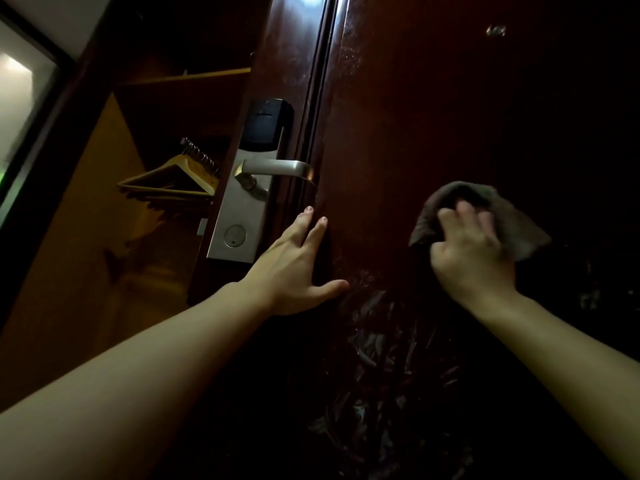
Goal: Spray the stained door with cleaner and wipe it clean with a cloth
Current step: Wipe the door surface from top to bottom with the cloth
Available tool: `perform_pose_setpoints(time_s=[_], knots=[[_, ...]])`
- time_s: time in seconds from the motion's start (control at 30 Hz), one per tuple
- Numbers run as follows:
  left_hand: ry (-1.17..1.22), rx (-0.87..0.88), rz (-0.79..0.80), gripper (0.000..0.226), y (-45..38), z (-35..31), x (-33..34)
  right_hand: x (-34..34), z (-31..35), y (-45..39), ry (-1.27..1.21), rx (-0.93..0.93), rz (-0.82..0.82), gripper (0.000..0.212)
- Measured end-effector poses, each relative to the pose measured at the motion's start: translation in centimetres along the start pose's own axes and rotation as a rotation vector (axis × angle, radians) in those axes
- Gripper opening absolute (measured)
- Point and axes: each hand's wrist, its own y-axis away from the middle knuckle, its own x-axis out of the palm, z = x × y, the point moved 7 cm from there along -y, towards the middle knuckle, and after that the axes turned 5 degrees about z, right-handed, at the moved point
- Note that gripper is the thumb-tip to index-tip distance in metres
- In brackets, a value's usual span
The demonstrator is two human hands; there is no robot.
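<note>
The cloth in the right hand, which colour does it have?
The cloth looks dull grey-brown in the dim head view, the only view.

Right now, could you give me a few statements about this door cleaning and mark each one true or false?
1. The right hand holds a cloth against the door. True.
2. The left hand grips the door handle. False: it rests open on the door's edge, below the handle.
3. Streaky marks show on the door below the hands. True.
4. A spray bottle is in the left hand. False: that hand holds nothing, and no bottle is in view.
5. Wooden hangers hang left of the door. True.
</note>
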Motion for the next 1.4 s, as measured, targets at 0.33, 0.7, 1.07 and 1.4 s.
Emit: perform_pose_setpoints(time_s=[0.33,0.7,1.07,1.4], knots=[[-0.008,0.054,0.093,0.152,-0.4,1.1,-0.3,4.8,12.8,3.3,-0.025,-0.516,0.221,0.045],[0.044,0.050,0.087,0.152,-0.2,0.6,-0.4,1.2,4.8,2.3,0.006,-0.063,-0.080,0.038],[-0.101,-0.027,0.155,0.146,-0.1,0.7,-0.6,4.3,7.2,3.9,0.002,-0.339,0.144,0.039],[-0.144,-0.235,0.108,0.140,-2.9,-5.5,-0.3,2.6,4.0,4.9,0.169,-0.175,0.067,0.050]])
